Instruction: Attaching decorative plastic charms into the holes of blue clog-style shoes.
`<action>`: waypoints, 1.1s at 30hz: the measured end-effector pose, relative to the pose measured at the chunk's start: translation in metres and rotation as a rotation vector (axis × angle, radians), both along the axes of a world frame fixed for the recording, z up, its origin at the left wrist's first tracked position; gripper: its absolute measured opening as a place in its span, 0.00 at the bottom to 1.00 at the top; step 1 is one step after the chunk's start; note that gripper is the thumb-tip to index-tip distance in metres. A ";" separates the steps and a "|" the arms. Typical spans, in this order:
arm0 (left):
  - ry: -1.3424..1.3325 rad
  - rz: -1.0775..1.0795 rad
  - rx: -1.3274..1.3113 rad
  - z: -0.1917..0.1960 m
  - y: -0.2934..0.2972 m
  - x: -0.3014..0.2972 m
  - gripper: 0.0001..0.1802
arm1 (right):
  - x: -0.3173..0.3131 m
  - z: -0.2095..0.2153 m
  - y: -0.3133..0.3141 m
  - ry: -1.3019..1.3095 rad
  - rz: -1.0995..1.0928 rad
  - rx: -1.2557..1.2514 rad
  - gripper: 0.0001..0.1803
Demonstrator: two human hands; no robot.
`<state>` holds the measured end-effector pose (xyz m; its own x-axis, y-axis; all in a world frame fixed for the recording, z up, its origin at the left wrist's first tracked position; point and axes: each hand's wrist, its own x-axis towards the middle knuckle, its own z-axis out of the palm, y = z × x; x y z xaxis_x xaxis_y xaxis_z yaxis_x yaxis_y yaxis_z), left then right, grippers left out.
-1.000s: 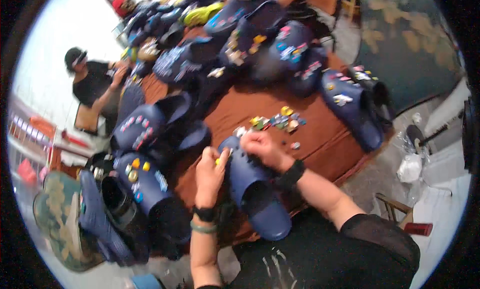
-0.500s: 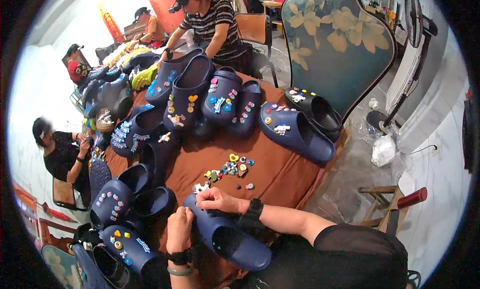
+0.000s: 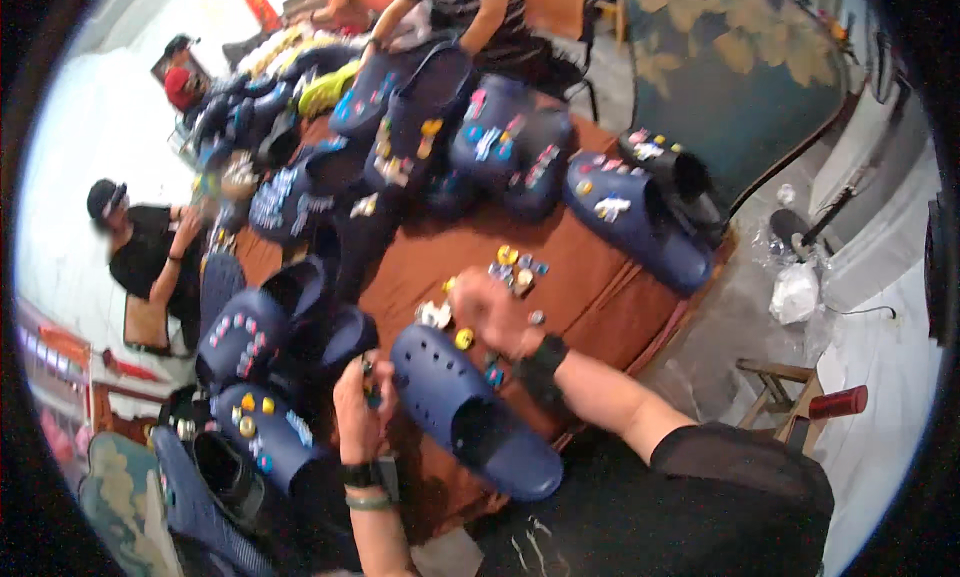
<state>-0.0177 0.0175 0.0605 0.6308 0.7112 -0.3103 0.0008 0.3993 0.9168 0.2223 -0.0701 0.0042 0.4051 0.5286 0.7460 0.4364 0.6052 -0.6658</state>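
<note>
A navy clog (image 3: 440, 387) with bare holes across its toe lies on the brown cloth in front of me. My left hand (image 3: 360, 412) is closed beside its left edge, pinching a small dark shoe charm (image 3: 371, 379) whose design is blurred. Beyond the clog's right side, my right hand (image 3: 497, 317) is lifted off the shoe, with fingers loosely apart and smeared by motion. It hovers by a scatter of shoe charms (image 3: 522, 269). A white charm (image 3: 433, 314) lies beyond the toe, and a yellow charm (image 3: 464, 338) is between the clog and my right hand.
Decorated navy clogs (image 3: 243, 339) crowd the left side and the far part of the table. Another navy clog (image 3: 640, 220) and a black one (image 3: 672, 167) stand at the right edge. Co-workers sit at the left and far sides. A wooden stool (image 3: 790, 397) stands at right.
My right hand has left the clog's toe and moved toward the loose charms. My left hand has come slightly away from the shoe. The whole view has shifted.
</note>
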 end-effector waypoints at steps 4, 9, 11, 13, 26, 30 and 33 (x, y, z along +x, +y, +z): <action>-0.066 -0.132 0.198 0.025 -0.005 0.020 0.18 | 0.044 -0.018 0.007 1.165 0.814 0.265 0.13; -0.053 -0.309 0.092 0.030 0.007 0.061 0.14 | 0.003 -0.006 0.012 1.355 0.663 0.040 0.11; 0.029 -0.319 0.402 0.012 0.010 0.084 0.14 | -0.023 0.008 0.011 1.411 0.756 -0.034 0.17; 0.055 -0.462 0.754 0.019 -0.006 0.110 0.16 | -0.034 0.022 0.004 1.426 0.861 -0.074 0.24; 0.567 -0.418 1.212 0.034 0.023 0.109 0.13 | 0.019 -0.002 -0.001 1.459 0.416 -0.025 0.12; 0.767 -0.577 1.042 0.035 0.028 0.113 0.13 | 0.012 -0.001 0.002 1.053 0.246 -0.182 0.11; 0.939 -0.647 1.051 0.040 0.027 0.124 0.14 | 0.008 -0.003 0.006 1.043 0.233 -0.318 0.09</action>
<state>0.1061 0.0445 0.1004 0.7773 0.5476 -0.3098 0.6286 -0.6968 0.3455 0.2305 -0.0645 0.0016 0.6200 0.7800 -0.0845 -0.5289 0.3359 -0.7794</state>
